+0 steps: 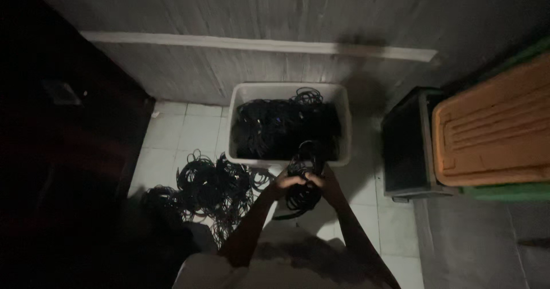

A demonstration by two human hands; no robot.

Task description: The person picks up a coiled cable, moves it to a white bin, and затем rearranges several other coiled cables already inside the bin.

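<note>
My left hand point(285, 181) and my right hand point(321, 180) meet in front of me, both closed around a coiled bundle of black cable point(303, 168). The bundle hangs over the near rim of a white plastic tub point(289, 88) that stands on the tiled floor and is filled with more black cables point(281, 123). To the left of my hands a loose heap of black cables point(209, 189) lies on the floor.
A grey wall with a pale rail point(258, 44) runs behind the tub. A dark crate point(407, 146) and an orange lid or board point(495, 126) stand at the right. A dark piece of furniture point(57, 123) fills the left side.
</note>
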